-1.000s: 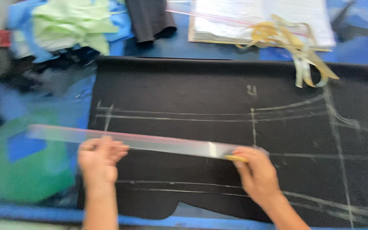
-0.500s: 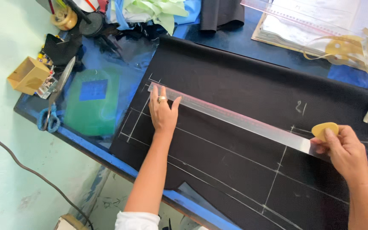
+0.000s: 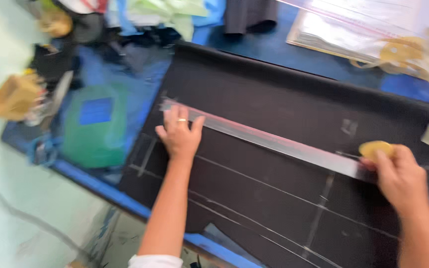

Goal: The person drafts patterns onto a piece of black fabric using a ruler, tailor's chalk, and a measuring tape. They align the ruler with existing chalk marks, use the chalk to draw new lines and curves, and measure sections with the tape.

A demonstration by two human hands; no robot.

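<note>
Left hand: the left hand (image 3: 178,135) lies flat, palm down, fingers spread and pointing away from the person, pressing the left end of the ruler (image 3: 269,141) onto the black fabric (image 3: 284,104). Its grip is open; a ring sits on one finger. The forearm runs straight up from the near edge of the bench (image 3: 274,47).

Right hand: the right hand (image 3: 398,176) sits at the ruler's right end, knuckles up, fingers curled and pinched round a yellow chalk piece (image 3: 376,148). The chalk touches the fabric just beyond the ruler's far edge. The forearm enters from the lower right corner.

Ruler: long, clear and straight, lying on the fabric on a slant, its left end farther from the person than its right end, spanning between the two hands.

Black fabric: spread flat over the middle and right of the bench, marked with pale chalk lines, several running below the ruler towards the near edge.

Left end of bench: a green mat (image 3: 95,124) with a blue patch lies just beside the fabric; blurred clutter beyond it.

Far right corner: a paper pad (image 3: 353,30) with a yellow measuring tape (image 3: 413,54) coiled beside it.
</note>
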